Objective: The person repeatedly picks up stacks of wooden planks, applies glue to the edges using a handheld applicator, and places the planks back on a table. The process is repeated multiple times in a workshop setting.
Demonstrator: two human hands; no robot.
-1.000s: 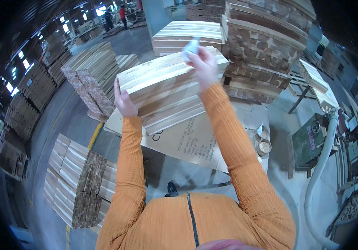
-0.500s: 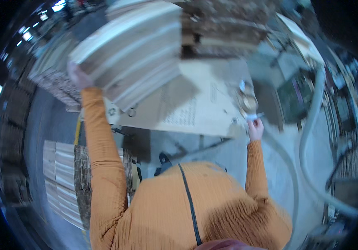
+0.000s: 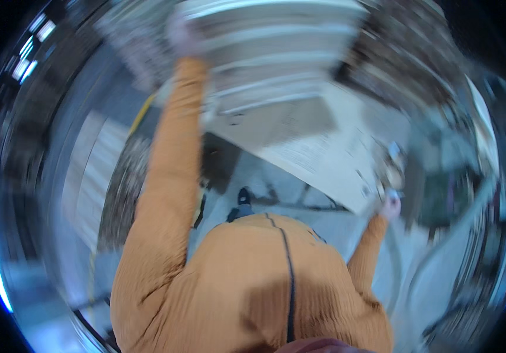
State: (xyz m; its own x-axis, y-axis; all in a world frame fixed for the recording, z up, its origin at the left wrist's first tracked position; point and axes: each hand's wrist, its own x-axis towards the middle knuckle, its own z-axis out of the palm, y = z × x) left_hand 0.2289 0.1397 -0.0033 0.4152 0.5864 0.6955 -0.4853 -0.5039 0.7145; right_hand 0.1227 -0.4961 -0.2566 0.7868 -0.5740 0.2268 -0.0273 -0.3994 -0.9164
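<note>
My left hand (image 3: 183, 36) reaches far forward, closed on the left edge of a large striped wooden panel (image 3: 276, 59). The panel is tilted above the far part of a worktable covered with printed cardboard (image 3: 347, 153), on which its shadow falls. Out to the right, my right hand (image 3: 390, 206) is at the table's right end, its fingers drawn together around something pale that blur hides. Just beyond it lies a small cluster of round tan and shiny items (image 3: 393, 170), too smeared to name.
Stacked boards (image 3: 406, 53) rise behind the table. On the left floor lies a stack of wooden panels (image 3: 97, 170), beside a yellow line (image 3: 142, 113). A pale hose (image 3: 450, 226) curves down on the right, near a dark green bin-like object (image 3: 444, 197).
The whole view has swung left, so table, panel and hands sit farther right. My left hand still holds the panel, now farther forward in view. My right hand remains by the small items.
</note>
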